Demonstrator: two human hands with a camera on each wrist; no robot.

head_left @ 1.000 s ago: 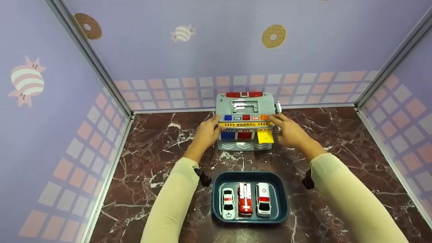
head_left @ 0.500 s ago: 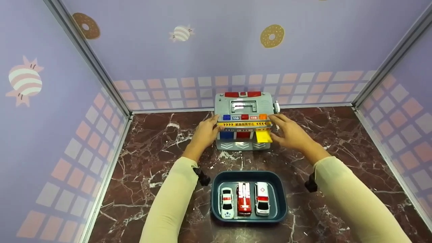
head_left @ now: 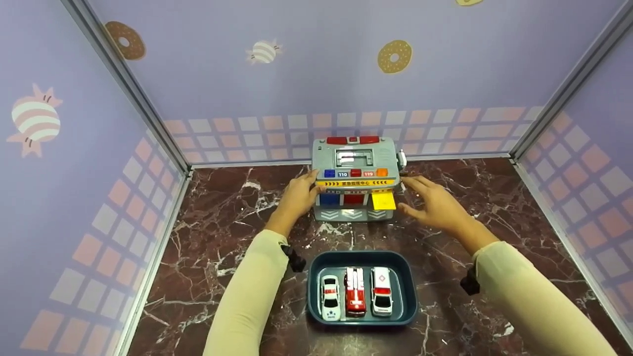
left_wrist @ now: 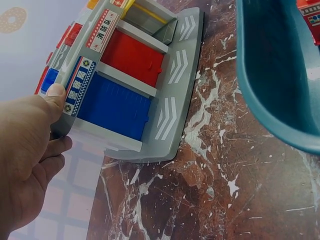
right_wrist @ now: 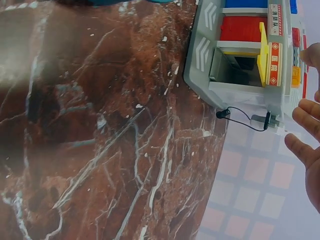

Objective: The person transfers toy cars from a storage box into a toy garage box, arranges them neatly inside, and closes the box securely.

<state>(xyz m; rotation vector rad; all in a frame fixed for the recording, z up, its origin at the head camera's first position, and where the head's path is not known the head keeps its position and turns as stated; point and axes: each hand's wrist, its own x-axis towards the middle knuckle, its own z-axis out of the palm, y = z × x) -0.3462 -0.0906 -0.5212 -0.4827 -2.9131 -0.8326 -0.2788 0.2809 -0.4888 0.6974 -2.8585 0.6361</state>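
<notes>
Your left hand (head_left: 296, 199) grips the corner of a toy station (head_left: 355, 183), which stands between both sets of fingers — those of your right hand (head_left: 439, 205) are released and loosely spread, just beside the raised yellow door (head_left: 384, 201).

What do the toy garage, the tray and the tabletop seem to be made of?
Toy garage: probably hard plastic, semi-gloss, with molded edges and even, bright colors.
Tray: likely plastic too, smooth dark blue with rounded corners.
Tabletop: resembles polished red marble, pale-veined and reflecting light, though a printed surface could look alike.
</notes>
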